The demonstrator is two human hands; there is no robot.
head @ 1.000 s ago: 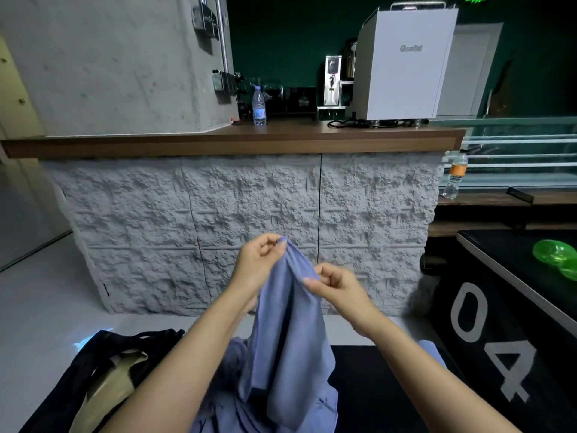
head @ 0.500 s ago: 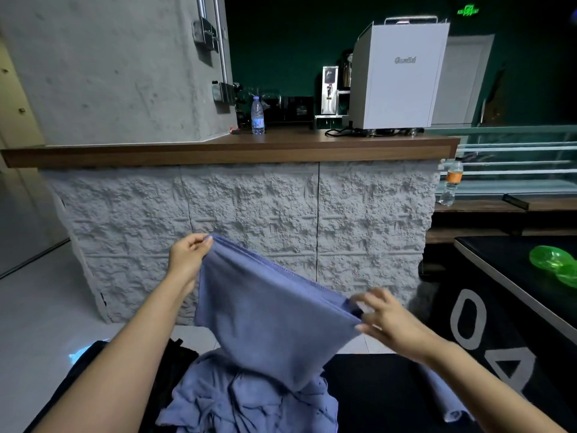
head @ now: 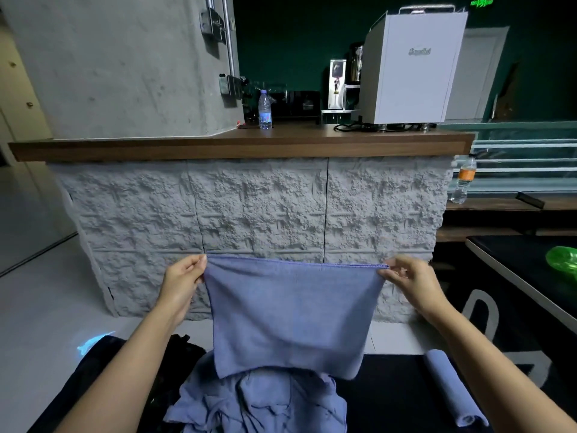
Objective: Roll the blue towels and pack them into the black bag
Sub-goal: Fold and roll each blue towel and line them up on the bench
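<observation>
With the left hand [head: 182, 284] and right hand [head: 412, 284] each pinching 1 top corner, the blue towel [head: 290, 314] should be laid flat, edges level, before rolling.

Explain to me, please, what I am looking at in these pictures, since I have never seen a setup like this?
There is no machine here. A person wears a wide-angle camera on the head, so every picture looks forward and down at their own two bare arms. The left hand and the right hand each pinch a top corner of one blue towel, holding it spread out in the air. Below it, a crumpled pile of blue towels lies on a black surface. To the right lies another towel that looks already rolled. The dark shape at lower left seems to be the black bag. Behind stands a stone-faced counter with a water bottle on top.
</observation>
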